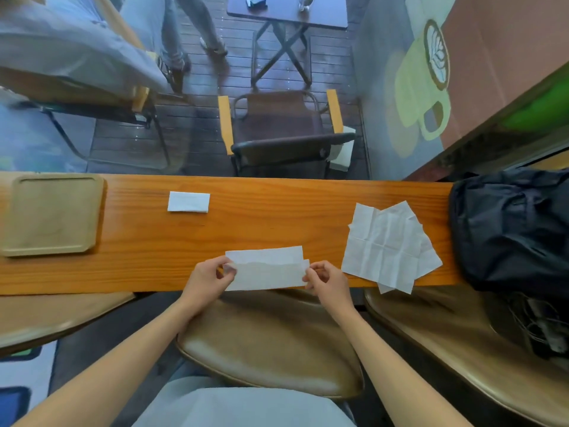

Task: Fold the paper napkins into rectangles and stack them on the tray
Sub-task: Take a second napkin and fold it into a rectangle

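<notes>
A white paper napkin (267, 269), folded roughly in half into a long strip, lies at the near edge of the wooden counter (277, 223). My left hand (207, 280) pinches its left end and my right hand (324, 278) pinches its right end. One small folded rectangle napkin (188, 202) lies farther back on the counter. A loose pile of unfolded napkins (389, 241) sits to the right. The tan tray (50, 214) rests at the counter's left end with nothing on it.
A black bag (511, 229) sits at the counter's right end. Brown stool seats (271, 343) are below the counter edge. Beyond the glass stand chairs, a small table and a person's legs.
</notes>
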